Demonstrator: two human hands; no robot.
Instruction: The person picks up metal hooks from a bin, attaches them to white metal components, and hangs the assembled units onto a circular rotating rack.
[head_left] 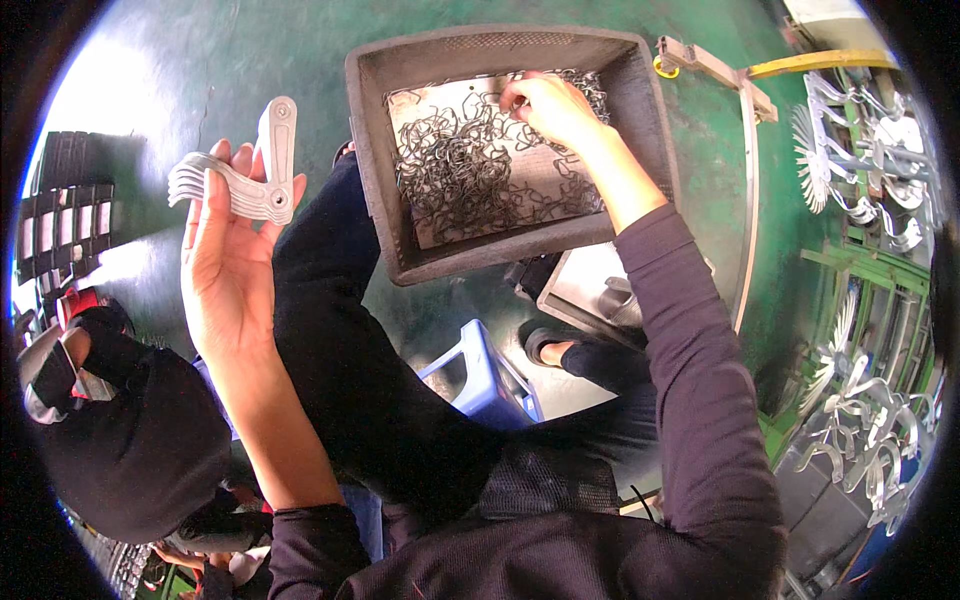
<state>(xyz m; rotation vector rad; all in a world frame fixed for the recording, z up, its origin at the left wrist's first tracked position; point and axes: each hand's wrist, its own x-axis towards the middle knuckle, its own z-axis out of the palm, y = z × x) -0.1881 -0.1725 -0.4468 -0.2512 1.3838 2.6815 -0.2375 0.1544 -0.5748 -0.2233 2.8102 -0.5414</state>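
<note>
Several pale grey metal arms [228, 190] are in the left grip [230, 265], which pinches them between a thumb in front and fingers behind; the curved ones lie closely layered toward the left of that grip, while one straight, round-ended length [284, 140] stands upright at its right side. Whether that length is joined to the layered ones cannot be told.

To the right of the left grip, and well apart from it, is a grey rectangular bin [500, 252] with a loose tangle of bent wire hooks [455, 170] over its pale lining [425, 103]. The right grip [560, 108] reaches into the bin near its far side, fingers curled down among the hooks; whether they pinch one cannot be told. The thickest heap of hooks lies left of this grip and nearer the body.

Below the right grip, beyond the bin's near wall, are a metal tray [575, 285], a blue stool [475, 375] and a dark shoe [540, 346]. Far to its right, pale metal pieces [815, 160] hang in rows. Below and left of the left grip sits a co-worker in dark clothing [140, 430].
</note>
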